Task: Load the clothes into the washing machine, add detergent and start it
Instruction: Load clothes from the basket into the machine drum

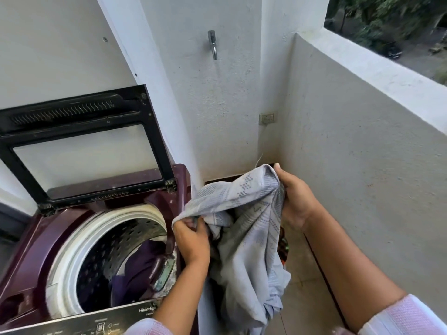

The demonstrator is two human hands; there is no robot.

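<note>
A maroon top-loading washing machine [31, 257] stands at the lower left with its glass lid [82, 151] raised against the wall. Dark purple clothes [137, 267] lie in its drum [101, 252]. A pale blue patterned cloth [249, 240] hangs in the air to the right of the machine. My left hand [191, 240] grips its lower left edge beside the machine's right rim. My right hand [297, 201] holds its upper right corner higher up. More laundry below the cloth is mostly hidden.
The machine's control panel [101, 327] runs along the bottom edge. A metal tap [212, 43] and a wall socket [267, 118] sit on the white wall behind. A low balcony wall [362, 122] closes the right side over a tiled floor [302, 293].
</note>
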